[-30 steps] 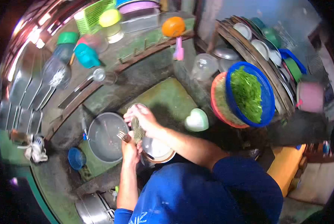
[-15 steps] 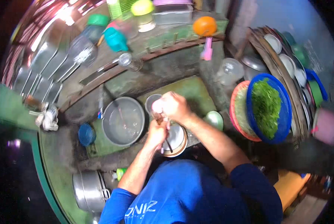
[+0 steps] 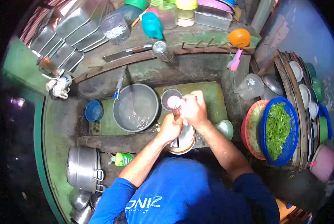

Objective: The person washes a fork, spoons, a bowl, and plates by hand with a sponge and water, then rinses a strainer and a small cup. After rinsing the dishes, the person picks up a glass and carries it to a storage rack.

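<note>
- Left hand (image 3: pixel 170 128) now holds cutlery by the handles, grip closed round them; the stems poke down over the stacked bowl (image 3: pixel 183 140). Half a second ago the same hand sat lower and left in the view, fork tines up a second ago.
- Right hand (image 3: pixel 193 109) is fisted on something small with a pale pink-white round end (image 3: pixel 173 101), pressed at the cutlery tips; can't tell if it is a sponge or a spoon bowl. A second ago it held a greenish scrub pad there, no longer visible.
- Hands have shifted from over the bowl to just beside the small metal cup (image 3: pixel 170 98), right of the big steel basin (image 3: pixel 135 107) with water.
- Judgement: scrubbing of the cutlery goes on, not rinsed yet.
- Camera has swung: dish soap bottle (image 3: pixel 121 159) and steel pot (image 3: pixel 84 168) now in view lower left.
- Blue colander of greens (image 3: pixel 279 130) stays at right, untouched; green bowl (image 3: pixel 225 128) near right forearm.
</note>
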Demonstrator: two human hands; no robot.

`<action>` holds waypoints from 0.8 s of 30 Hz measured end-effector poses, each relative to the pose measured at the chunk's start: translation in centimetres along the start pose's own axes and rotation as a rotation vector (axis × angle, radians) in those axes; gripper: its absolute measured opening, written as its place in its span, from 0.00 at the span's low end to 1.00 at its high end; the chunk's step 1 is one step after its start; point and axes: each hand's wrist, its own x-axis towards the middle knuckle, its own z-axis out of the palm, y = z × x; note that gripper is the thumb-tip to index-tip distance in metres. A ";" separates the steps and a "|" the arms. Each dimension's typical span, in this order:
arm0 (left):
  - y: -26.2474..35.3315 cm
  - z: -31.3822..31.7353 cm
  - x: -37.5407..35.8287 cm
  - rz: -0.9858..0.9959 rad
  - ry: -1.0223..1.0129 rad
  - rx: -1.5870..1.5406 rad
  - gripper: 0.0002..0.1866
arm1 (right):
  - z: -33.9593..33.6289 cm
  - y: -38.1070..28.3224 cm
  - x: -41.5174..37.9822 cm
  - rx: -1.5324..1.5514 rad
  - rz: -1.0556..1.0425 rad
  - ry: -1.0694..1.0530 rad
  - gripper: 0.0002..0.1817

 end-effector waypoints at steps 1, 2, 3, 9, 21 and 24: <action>-0.6 -0.5 0.2 -0.028 0.003 0.181 0.11 | 0.0 0.6 0.1 0.068 0.106 -0.007 0.06; -1.2 -0.8 0.1 0.015 -0.016 0.157 0.11 | -0.2 1.6 0.5 0.024 0.105 -0.034 0.04; -1.0 -1.0 -0.1 0.011 -0.006 0.151 0.11 | -0.3 2.3 0.7 -0.019 0.105 -0.061 0.02; -2.2 -3.2 0.1 -0.061 -0.283 -0.561 0.12 | 0.4 0.5 1.0 1.730 1.284 -0.307 0.15; -5.1 -5.8 -0.4 0.199 0.218 0.247 0.11 | 5.9 -2.4 0.7 0.560 0.636 -0.310 0.09; -5.5 -7.1 -0.9 0.013 0.104 0.230 0.16 | 7.4 -1.5 1.9 0.218 0.362 -0.122 0.07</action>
